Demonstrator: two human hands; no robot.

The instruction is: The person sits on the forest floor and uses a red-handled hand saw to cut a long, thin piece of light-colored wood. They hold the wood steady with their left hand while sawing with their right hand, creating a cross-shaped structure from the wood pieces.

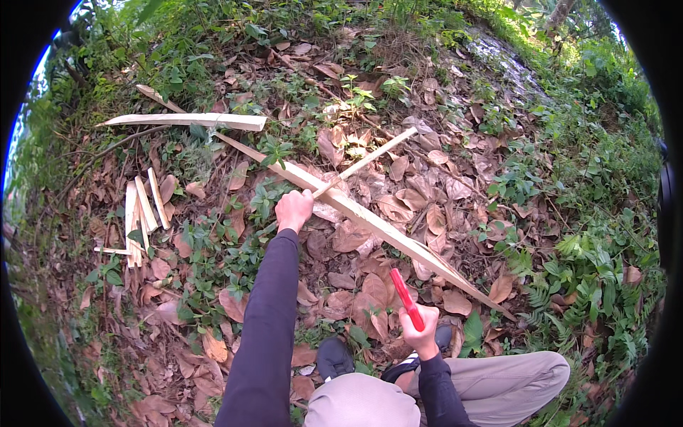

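Observation:
My left hand (294, 211) is closed round the near end of a thin, pale wooden stick (373, 158). From my fist the stick slants up to the right, crossing over a long split wooden plank (370, 222) that lies diagonally on the leaves. Lower down, in front of my right knee, my right hand (421, 330) grips a narrow red tool (405, 293) that points up and slightly left. What kind of tool it is cannot be made out. A gap separates the red tool from the plank and the stick.
Several short cut sticks (135, 217) lie in a pile at the left. Beyond them, a pale plank (192, 120) rests across the long plank's far end. Dry brown leaves (341, 281) and low green plants cover the sloping ground. My shoes (334, 358) are at the bottom.

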